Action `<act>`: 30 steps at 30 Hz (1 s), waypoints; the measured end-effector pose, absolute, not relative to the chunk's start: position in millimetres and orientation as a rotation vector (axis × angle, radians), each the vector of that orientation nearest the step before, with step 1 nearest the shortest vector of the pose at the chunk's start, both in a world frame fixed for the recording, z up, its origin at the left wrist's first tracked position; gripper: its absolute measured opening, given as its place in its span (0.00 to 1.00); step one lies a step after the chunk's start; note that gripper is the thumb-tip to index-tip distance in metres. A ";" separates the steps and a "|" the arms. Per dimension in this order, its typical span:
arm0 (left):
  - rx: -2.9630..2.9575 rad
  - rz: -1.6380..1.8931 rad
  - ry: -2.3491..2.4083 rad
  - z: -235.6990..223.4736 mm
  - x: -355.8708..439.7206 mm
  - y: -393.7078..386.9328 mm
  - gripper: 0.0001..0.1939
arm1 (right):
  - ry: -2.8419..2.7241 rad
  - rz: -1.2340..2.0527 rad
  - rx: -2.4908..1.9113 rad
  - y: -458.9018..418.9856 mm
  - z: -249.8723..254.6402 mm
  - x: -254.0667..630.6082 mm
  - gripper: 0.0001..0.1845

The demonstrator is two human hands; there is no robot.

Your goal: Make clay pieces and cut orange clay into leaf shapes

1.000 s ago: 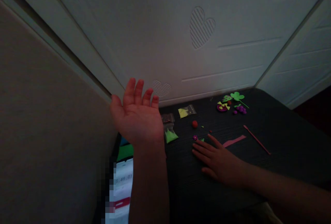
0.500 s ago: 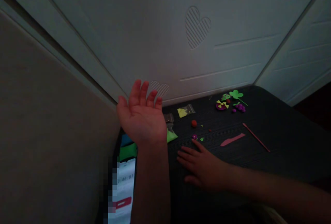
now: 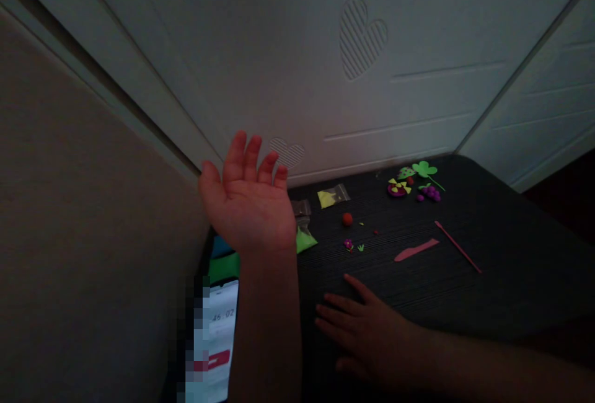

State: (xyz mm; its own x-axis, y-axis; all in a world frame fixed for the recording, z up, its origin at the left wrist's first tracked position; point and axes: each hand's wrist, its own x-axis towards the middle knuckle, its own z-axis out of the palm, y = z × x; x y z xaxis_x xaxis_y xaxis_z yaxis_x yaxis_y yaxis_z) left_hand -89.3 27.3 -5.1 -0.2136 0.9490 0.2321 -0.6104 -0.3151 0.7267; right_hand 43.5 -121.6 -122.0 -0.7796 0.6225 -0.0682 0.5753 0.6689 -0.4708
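Observation:
My left hand (image 3: 248,201) is raised palm up above the left end of the dark table (image 3: 488,291), fingers spread and empty. My right hand (image 3: 367,332) lies flat on the table near its front edge, fingers stretched out, holding nothing. Beyond it sit a tiny purple clay piece (image 3: 348,244), a red clay ball (image 3: 347,219), a pink plastic knife (image 3: 416,250) and a thin pink stick (image 3: 458,246). Small bags of yellow clay (image 3: 332,196) and green clay (image 3: 305,240) lie close to my left hand.
Finished clay figures (image 3: 413,183) in green, purple and yellow stand at the table's far edge against a white panel with heart shapes (image 3: 362,37). A lit phone screen (image 3: 218,335) glows at the lower left, beside a beige wall (image 3: 83,235). The room is dim.
My right hand slid back toward me along the table, away from the purple clay piece. My left hand stayed raised and open, shifting only slightly.

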 end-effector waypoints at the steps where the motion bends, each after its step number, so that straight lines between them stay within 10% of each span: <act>1: 0.803 1.759 0.604 -5.5 -89.4 26.9 0.26 | -2.769 0.715 -1.015 -114.3 -121.5 38.2 0.32; 30: 0.770 1.797 0.624 6.5 -92.3 17.7 0.23 | -2.647 0.272 -1.382 -103.8 -137.3 105.4 0.26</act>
